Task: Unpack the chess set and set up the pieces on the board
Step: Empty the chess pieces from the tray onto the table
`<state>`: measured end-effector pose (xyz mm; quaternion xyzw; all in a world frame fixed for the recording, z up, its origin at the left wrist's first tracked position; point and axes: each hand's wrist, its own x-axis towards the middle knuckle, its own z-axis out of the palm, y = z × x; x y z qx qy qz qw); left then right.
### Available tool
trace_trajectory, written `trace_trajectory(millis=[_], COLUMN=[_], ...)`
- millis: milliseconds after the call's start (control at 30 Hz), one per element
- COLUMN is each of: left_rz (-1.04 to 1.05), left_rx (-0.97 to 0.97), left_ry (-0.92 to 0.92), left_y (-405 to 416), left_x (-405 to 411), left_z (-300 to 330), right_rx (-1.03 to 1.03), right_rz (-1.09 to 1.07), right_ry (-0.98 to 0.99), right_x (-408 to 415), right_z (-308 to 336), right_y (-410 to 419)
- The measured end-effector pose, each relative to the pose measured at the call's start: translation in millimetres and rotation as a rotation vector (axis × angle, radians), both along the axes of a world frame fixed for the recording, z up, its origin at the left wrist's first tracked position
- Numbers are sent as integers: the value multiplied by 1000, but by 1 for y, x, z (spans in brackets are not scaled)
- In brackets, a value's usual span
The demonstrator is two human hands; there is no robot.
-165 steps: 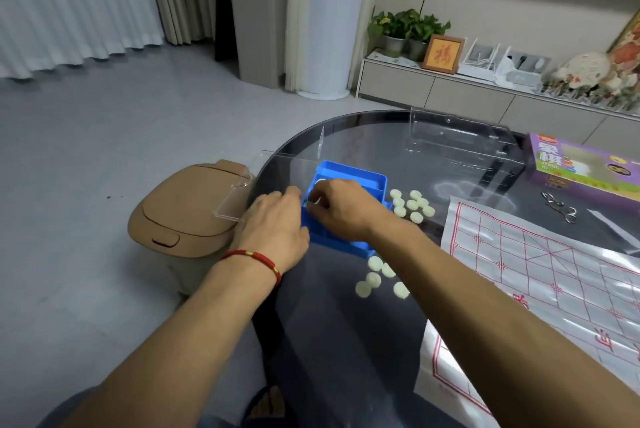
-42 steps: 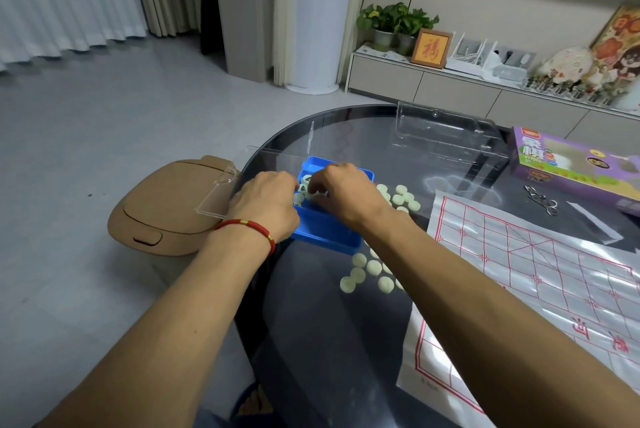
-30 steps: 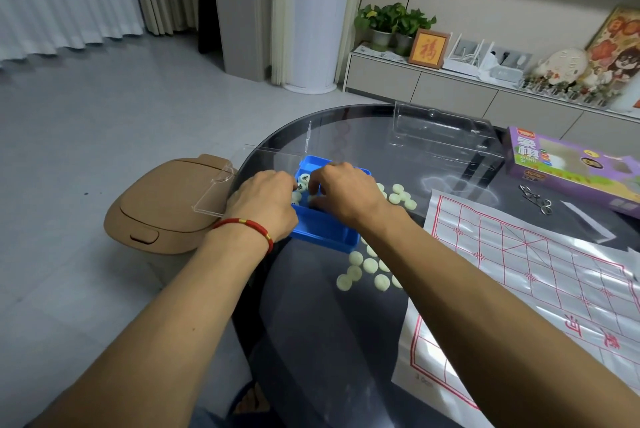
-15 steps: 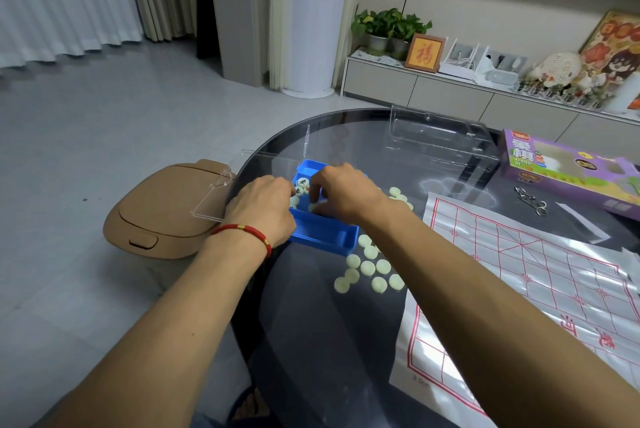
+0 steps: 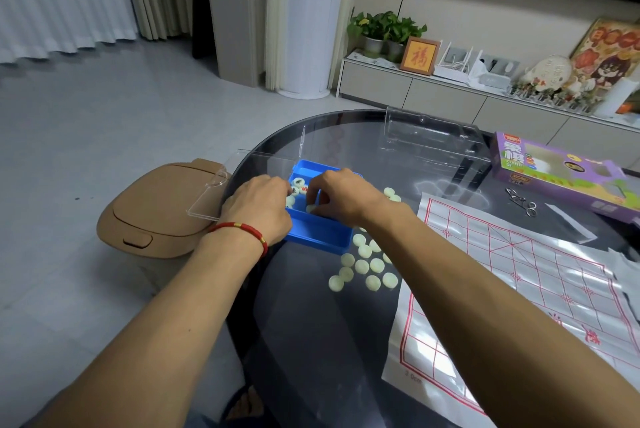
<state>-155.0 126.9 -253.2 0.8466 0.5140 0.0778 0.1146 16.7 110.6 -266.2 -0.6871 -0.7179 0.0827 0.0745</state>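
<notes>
Both bare forearms reach forward from the bottom of the view and converge, hands side by side. The left hand [image 5: 260,206] lies palm down, knuckles up, fingers curled downward at their tips; a red cord bracelet [image 5: 242,232] circles its wrist. The right hand [image 5: 341,197] is also palm down, its fingers bent and its thumb tucked toward them. What either hand grips is hidden beneath it.

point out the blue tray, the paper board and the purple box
blue tray [image 5: 317,235], head view, near outer wall.
paper board [image 5: 512,275], head view, bare red-lined grid.
purple box [image 5: 554,173], head view, top printed face.
</notes>
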Motion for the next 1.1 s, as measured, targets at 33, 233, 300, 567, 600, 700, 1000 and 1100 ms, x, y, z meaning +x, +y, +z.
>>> trace_trajectory(millis=[33, 233, 300, 567, 600, 700, 1000, 1100], left_rz=[2, -2, -6, -8, -8, -8, 11, 14], left_rx=[0, -5, -17, -18, -22, -24, -2, -12], left_ry=[1, -3, 4, 35, 34, 21, -70, -77], left_y=[0, 2, 3, 1, 1, 0, 13, 16], left_x=[0, 1, 1, 3, 3, 3, -7, -8], left_z=[0, -2, -3, -6, -6, -7, -13, -15], right_rx=[1, 141, 126, -76, -76, -71, 131, 170], right_rz=[0, -160, -301, -636, -646, -663, -596, -365], right_ry=[3, 116, 88, 83, 89, 118, 109, 165], right_x=[0, 31, 59, 91, 89, 83, 65, 34], right_z=[1, 40, 49, 27, 25, 21, 30, 30], right_y=[-1, -25, -42, -84, -82, -74, -67, -51])
